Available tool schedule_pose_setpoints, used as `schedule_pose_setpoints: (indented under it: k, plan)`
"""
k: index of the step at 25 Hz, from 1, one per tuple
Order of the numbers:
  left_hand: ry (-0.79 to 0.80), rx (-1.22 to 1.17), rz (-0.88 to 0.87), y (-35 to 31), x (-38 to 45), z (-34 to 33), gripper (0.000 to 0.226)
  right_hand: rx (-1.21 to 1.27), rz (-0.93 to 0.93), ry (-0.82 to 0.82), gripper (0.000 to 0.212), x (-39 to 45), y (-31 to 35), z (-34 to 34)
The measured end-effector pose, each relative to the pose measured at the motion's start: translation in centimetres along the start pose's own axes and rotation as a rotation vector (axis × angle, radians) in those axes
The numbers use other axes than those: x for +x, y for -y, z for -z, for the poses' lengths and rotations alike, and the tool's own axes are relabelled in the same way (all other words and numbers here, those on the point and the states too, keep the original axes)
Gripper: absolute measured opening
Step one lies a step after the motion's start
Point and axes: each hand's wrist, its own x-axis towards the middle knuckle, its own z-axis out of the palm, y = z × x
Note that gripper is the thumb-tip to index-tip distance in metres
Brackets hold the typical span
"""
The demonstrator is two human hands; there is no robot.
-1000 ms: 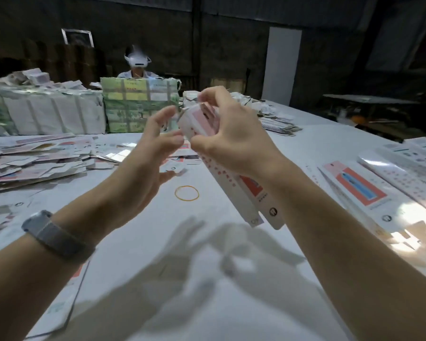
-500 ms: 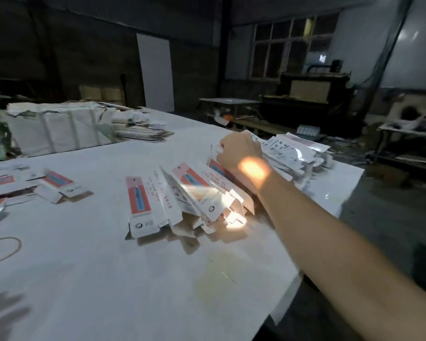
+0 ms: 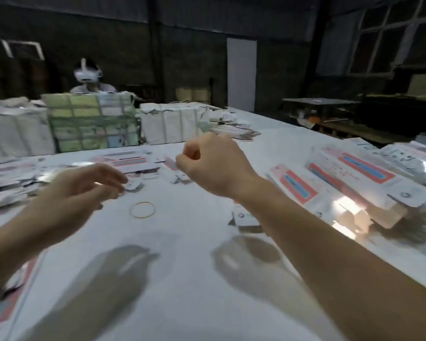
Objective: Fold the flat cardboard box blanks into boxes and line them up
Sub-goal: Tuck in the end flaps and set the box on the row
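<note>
My right hand (image 3: pixel 214 166) hovers above the white table (image 3: pixel 182 242) with its fingers curled and nothing in them. My left hand (image 3: pixel 84 185), blurred by motion, is held with relaxed fingers pointing toward the flat box blanks (image 3: pixel 130 161) in the middle. More loose blanks (image 3: pixel 8 188) lie spread at the left. Folded white boxes with red and blue panels (image 3: pixel 354 183) lean in a row at the right. One small box (image 3: pixel 244 217) lies partly hidden under my right forearm.
A yellow rubber band (image 3: pixel 142 209) lies between my hands. Wrapped bundles (image 3: pixel 91 124) and white stacks (image 3: pixel 172 126) stand along the far side, with a person wearing a headset (image 3: pixel 87 77) behind them. The table's right edge drops off past the boxes.
My right hand left the row of folded boxes at the right and swung back to the middle holding nothing. My view turned left, and my left hand came into view.
</note>
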Motion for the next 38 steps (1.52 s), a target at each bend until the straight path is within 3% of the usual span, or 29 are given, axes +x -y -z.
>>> schedule_pose_setpoints:
  k: [2, 4, 6, 8, 10, 15, 18, 24, 29, 38]
  plan:
    - [0.159, 0.286, 0.092, 0.2, -0.2, 2.1, 0.015, 0.11, 0.069, 0.031, 0.028, 0.3, 4.4, -2.4]
    - [0.292, 0.567, 0.338, 2.6, 0.0, 6.3, 0.03, 0.188, 0.122, 0.089, 0.027, 0.4, 8.8, -5.0]
    - [0.302, 0.804, 0.543, 5.1, -0.4, 9.8, 0.054, 0.251, 0.163, 0.129, 0.027, 0.2, 12.4, -7.2]
    - [0.391, 0.948, 0.676, 7.1, -0.9, 10.6, 0.061, 0.277, 0.197, 0.137, 0.026, 0.0, 14.3, -8.8]
    - [0.454, 0.95, 0.737, 8.2, -0.5, 9.8, 0.049, 0.297, 0.219, 0.133, 0.026, 0.0, 14.5, -9.7]
    - [0.317, 1.096, 0.598, 7.7, -0.2, 6.7, 0.032, 0.321, 0.19, 0.1, 0.027, 0.2, 13.2, -10.4]
    - [0.342, 1.054, 0.593, 7.5, -0.2, 5.2, 0.027, 0.327, 0.174, 0.094, 0.027, 0.4, 12.6, -10.4]
    - [0.404, 0.949, 0.45, 6.6, 0.1, 2.6, 0.042, 0.312, 0.123, 0.095, 0.029, 0.6, 11.2, -10.4]
    - [0.336, 0.904, 0.525, 5.4, 0.4, 3.2, 0.047, 0.311, 0.098, 0.097, 0.026, 0.8, 10.7, -10.5]
    - [-0.012, 1.221, 0.176, 4.7, -1.3, -1.1, 0.015, 0.321, 0.09, 0.094, 0.025, 0.9, 10.4, -10.7]
